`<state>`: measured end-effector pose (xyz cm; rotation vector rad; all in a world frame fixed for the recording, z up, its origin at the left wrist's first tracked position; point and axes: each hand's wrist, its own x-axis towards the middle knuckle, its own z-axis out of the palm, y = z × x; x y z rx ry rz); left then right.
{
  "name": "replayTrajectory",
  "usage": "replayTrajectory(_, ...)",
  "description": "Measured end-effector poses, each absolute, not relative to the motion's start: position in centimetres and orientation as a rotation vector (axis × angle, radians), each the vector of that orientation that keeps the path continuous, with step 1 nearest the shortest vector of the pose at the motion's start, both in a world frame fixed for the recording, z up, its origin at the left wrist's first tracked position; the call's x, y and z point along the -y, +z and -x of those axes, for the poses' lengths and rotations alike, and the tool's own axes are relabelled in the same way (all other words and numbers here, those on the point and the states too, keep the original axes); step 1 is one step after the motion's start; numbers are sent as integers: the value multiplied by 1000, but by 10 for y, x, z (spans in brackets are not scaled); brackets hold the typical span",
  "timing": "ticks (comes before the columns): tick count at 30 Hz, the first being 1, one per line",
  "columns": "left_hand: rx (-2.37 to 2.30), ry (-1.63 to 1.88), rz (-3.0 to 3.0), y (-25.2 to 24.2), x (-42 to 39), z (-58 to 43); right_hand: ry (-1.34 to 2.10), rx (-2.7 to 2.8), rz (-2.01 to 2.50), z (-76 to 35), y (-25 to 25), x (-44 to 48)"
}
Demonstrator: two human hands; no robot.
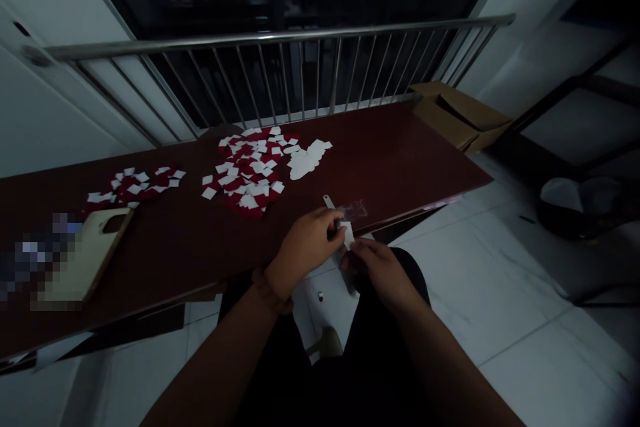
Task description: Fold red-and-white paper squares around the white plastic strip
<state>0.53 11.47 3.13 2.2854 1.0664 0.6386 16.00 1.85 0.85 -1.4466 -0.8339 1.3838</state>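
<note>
Pinching one white paper piece [348, 235] at the table [400, 153] near edge: left hand [305, 248] and right hand [379, 268], fingertips closed on it. Clear plastic bag [353, 209] lies just beyond. Red-and-white squares [247, 170] heaped farther back.

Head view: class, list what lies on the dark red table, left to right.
Pale wooden board, small scatter of red and white paper squares, large pile of the same squares, heap of white paper pieces, clear plastic bag.
</note>
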Motion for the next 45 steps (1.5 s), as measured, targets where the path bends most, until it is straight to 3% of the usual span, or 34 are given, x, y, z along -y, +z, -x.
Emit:
replayTrajectory(13, -1103, 563, -2295, 39, -118, -8, 1262, 796, 1465, -149, 10, -29)
replayTrajectory(21, -1030, 609, -2251, 37, -118, -6, 1403, 664, 1431, -147, 6, -15)
replayTrajectory(45, -996, 575, -2180, 40, -119, -5, 1343, 681, 1419, -142, 11, -31)
